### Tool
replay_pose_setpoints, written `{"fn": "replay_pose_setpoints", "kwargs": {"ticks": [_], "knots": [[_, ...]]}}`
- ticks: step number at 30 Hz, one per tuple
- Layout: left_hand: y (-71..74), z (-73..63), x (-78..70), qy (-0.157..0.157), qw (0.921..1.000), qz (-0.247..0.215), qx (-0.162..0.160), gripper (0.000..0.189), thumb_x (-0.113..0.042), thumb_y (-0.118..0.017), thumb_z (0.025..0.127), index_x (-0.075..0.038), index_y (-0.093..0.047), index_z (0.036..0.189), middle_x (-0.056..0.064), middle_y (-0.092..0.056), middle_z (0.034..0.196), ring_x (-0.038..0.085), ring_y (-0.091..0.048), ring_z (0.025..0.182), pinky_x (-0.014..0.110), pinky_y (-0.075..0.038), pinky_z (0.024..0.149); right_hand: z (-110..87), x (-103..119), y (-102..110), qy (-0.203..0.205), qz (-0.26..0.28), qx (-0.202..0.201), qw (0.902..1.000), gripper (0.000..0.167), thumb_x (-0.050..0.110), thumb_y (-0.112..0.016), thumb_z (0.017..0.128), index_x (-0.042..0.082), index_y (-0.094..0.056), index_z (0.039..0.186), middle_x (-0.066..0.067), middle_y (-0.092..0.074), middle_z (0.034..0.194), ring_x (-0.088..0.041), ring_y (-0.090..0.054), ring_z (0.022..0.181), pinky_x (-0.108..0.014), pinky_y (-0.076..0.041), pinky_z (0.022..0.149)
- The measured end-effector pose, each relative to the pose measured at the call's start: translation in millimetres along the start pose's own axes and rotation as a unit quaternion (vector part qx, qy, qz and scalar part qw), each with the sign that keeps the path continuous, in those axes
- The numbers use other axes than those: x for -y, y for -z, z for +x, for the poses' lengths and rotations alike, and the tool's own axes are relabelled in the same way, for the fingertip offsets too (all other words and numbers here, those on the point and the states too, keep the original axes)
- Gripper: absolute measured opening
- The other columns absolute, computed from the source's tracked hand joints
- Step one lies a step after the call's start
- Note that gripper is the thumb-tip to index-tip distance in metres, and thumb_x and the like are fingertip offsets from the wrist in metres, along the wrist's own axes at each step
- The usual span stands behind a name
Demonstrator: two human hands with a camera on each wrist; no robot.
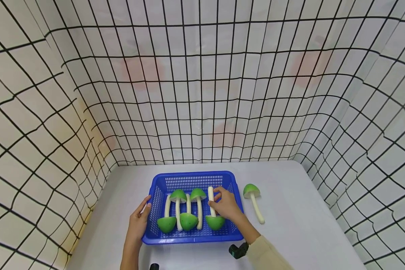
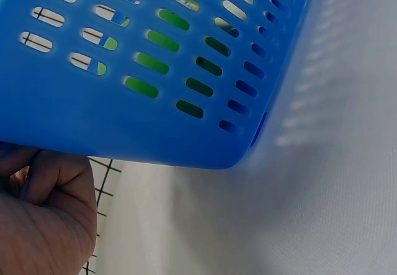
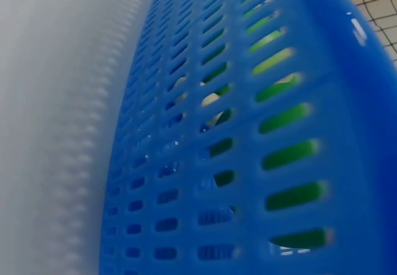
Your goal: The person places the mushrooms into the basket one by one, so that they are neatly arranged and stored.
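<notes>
A blue plastic basket [image 1: 189,240] with slotted walls stands on the table. My left hand [image 1: 138,223] holds its left rim; in the left wrist view the fingers [image 2: 65,179] bend at the rim. Inside, my right hand [image 1: 227,204] pinches the pale stem of a green-capped toy mushroom [image 1: 215,223], thumb and fingers around the stem, cap toward the front. Several similar mushrooms lie to the left in a row, caps alternating front and back, such as a front one [image 1: 167,224] and a back one [image 1: 198,194]. The right wrist view shows the slotted basket wall [image 3: 248,120], with my hand hidden.
Another green mushroom [image 1: 251,190] lies on the white table [image 1: 290,210] right of the basket. A small black device [image 1: 237,250] is near my right forearm, and a dark object [image 1: 154,266] shows at the bottom edge. Black netting [image 1: 202,101] over white sheeting surrounds the table.
</notes>
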State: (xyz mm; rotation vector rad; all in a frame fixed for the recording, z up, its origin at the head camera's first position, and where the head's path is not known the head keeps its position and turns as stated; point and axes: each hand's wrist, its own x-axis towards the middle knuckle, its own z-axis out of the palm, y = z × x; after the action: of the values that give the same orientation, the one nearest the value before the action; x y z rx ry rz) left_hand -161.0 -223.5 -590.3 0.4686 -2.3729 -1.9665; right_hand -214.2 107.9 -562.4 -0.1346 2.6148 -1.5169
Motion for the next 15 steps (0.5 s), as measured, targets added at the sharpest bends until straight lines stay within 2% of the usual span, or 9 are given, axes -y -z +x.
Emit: {"fn": "replay_pose_setpoints", "kwargs": {"ticks": [8, 15], "knots": [[-0.7, -0.2, 1.5, 0.003, 1.0, 0.001, 0.005, 0.05, -0.05, -0.051, 0.106, -0.032, -0.05, 0.153, 0.016, -0.043, 0.162, 0.04, -0.062, 0.127, 0.052, -0.055, 0.101, 0.1, -3.2, -5.6, -0.011, -0.003, -0.003, 0.9999, 0.054, 0.012, -0.08, 0.088, -0.003, -0.057, 0.134, -0.015, -0.068, 0.099, -0.015, -0.067, 0.057, -0.03, -0.057, 0.05], [-0.4, 0.7, 1.4, 0.006, 1.0, -0.005, 0.006, 0.048, -0.048, -0.05, 0.107, -0.033, -0.051, 0.152, 0.013, -0.042, 0.163, 0.04, -0.06, 0.13, 0.053, -0.053, 0.104, -1.4, -2.6, -8.1, -0.023, 0.002, 0.001, 0.9997, 0.053, 0.011, -0.08, 0.088, -0.004, -0.058, 0.134, -0.014, -0.068, 0.097, -0.015, -0.067, 0.055, -0.03, -0.057, 0.05]]}}
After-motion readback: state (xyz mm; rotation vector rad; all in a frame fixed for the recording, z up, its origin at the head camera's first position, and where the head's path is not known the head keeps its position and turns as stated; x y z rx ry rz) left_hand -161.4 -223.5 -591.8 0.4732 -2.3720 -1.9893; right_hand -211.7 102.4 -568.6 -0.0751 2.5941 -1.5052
